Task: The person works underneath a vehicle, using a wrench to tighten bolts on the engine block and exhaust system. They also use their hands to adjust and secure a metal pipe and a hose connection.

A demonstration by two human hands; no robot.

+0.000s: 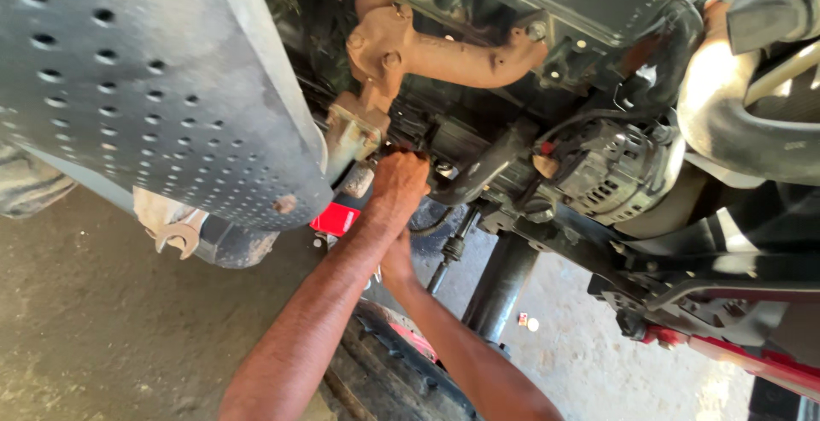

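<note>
Knuckles of my left hand (398, 184) are bunched tight, the grip closed on something small just below the rusty flange (357, 131) where the rusty exhaust manifold (427, 49) ends; what exactly sits inside my fingers I cannot tell, since the back of the hand hides it. My right hand (396, 260) lies beneath and behind the left wrist, mostly covered, so whether its grip is together or apart cannot be made out. I judge this to be work on a fastener at that flange joint, and the next move calls for a steady turn in a cramped gap, without slipping against the black hose (478, 169) just beside my knuckles. Further out I count one alternator (611, 169) to the right, one perforated metal panel (128, 79) to the left, one open-ended spanner (178, 236) resting under that panel, and one red part (335, 218) near my forearm.
</note>
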